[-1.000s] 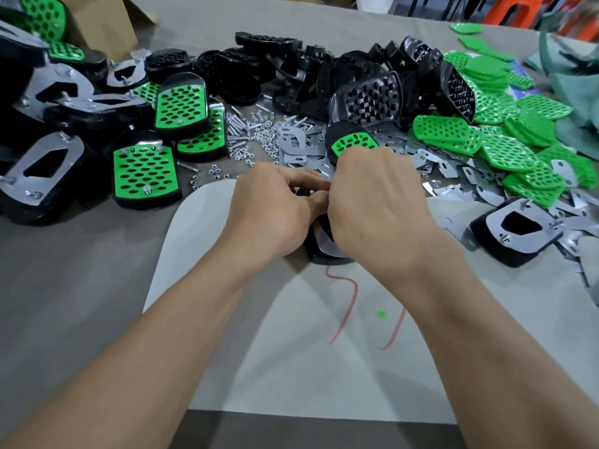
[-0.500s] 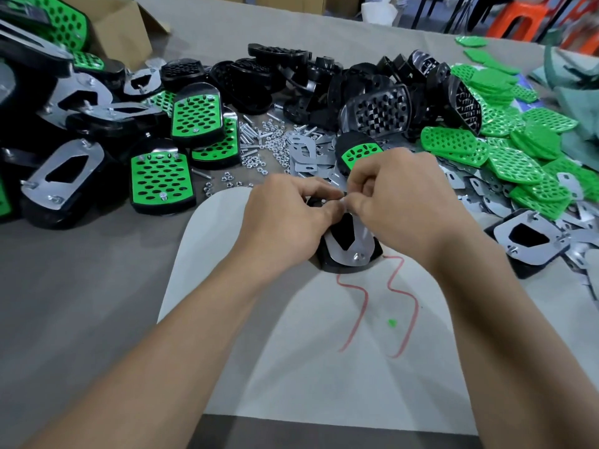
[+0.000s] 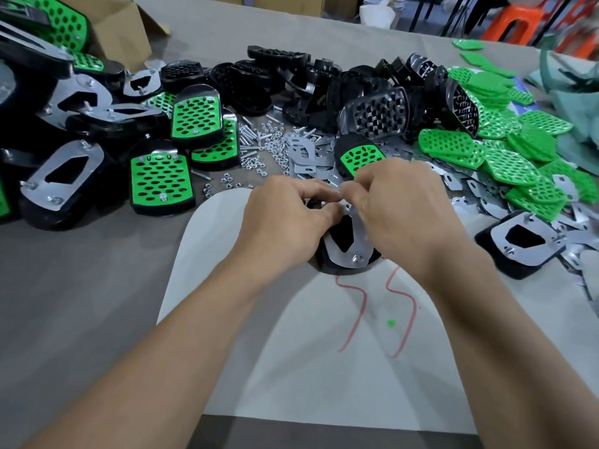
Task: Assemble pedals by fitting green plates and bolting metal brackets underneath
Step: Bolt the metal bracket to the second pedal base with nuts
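**Both grips at the far end of an upturned pedal**

The grey counter (image 3: 81, 286) carries everything. A white sheet with red squiggles (image 3: 308, 367) lies under both forearms and reaches up to the grips. Beyond the grips is a heap of bare black plastic pedal bodies (image 3: 372, 102). To the right of the right grip lies a spread of loose green perforated plates (image 3: 505, 157). Left of the left grip are assembled pedals (image 3: 158, 179), some green face up and some bracket side up, and a brown cardboard box (image 3: 123, 30) stands well beyond them. Just past the fingertips lie a pile of flat loose metal brackets (image 3: 308, 157) and a scatter of small silver nuts and bolts (image 3: 259, 147).

The pedal in work, a black plastic pedal body (image 3: 340, 268), sits between the two grips at the sheet's far edge. It is turned underside up, with a silver cut-out metal bracket (image 3: 359, 241) lying on it. A bolt end (image 3: 356, 258) stands up through the bracket's near end.

The left grip (image 3: 285, 222) is clenched round the pedal body's far left edge, with its thumb at the bracket. The right grip (image 3: 405, 209) has curled fingers, and its thumb and forefinger meet in a pinch over the bracket's far end. What they pinch, if anything, is too small to tell.
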`<state>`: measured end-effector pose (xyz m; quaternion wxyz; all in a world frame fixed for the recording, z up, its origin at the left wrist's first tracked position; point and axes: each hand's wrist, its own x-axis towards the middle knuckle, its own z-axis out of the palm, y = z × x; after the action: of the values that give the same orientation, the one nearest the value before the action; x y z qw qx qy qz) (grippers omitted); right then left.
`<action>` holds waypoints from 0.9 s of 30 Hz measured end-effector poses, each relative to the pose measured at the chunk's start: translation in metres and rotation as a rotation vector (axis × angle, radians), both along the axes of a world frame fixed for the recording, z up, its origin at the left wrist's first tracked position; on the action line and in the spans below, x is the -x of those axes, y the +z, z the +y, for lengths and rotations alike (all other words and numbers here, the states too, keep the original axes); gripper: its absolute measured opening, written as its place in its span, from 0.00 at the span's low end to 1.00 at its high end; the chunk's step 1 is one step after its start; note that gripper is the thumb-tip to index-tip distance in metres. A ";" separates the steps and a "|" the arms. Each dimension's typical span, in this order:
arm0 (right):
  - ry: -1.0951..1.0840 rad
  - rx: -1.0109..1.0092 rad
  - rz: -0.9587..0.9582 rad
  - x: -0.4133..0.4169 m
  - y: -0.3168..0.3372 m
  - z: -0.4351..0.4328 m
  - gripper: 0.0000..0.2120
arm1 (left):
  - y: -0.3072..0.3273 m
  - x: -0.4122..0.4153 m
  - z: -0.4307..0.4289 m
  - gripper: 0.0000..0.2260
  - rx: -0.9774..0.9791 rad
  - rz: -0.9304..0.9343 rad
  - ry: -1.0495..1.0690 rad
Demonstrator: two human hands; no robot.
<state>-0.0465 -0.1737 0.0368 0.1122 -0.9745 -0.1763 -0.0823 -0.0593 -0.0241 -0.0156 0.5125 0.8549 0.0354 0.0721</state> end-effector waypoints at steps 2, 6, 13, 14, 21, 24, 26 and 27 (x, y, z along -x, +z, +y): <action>-0.056 -0.257 0.074 -0.002 -0.002 -0.008 0.08 | -0.001 0.000 0.000 0.05 0.011 0.003 0.006; -0.051 -0.213 0.139 0.000 0.003 -0.006 0.08 | -0.003 -0.001 0.001 0.03 0.016 0.006 0.016; -0.036 0.133 0.013 0.012 0.006 0.014 0.05 | -0.004 -0.003 0.001 0.04 0.024 0.005 -0.009; -0.042 0.163 0.017 0.015 0.006 0.017 0.09 | -0.004 -0.003 0.000 0.04 0.020 0.006 -0.014; -0.106 0.214 0.003 0.015 0.000 0.026 0.20 | -0.004 -0.002 0.000 0.03 -0.042 0.006 0.010; -0.103 0.255 -0.078 0.013 -0.005 0.021 0.13 | -0.003 -0.001 0.000 0.02 -0.025 -0.009 0.015; -0.078 0.201 -0.095 0.010 -0.006 0.012 0.09 | -0.003 0.000 -0.001 0.03 -0.021 -0.016 0.017; -0.071 0.114 -0.056 0.007 -0.006 0.007 0.07 | -0.002 0.000 -0.001 0.04 -0.020 -0.017 0.020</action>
<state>-0.0539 -0.1671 0.0305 0.0485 -0.9822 -0.1492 -0.1034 -0.0595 -0.0249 -0.0181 0.5036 0.8589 0.0388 0.0845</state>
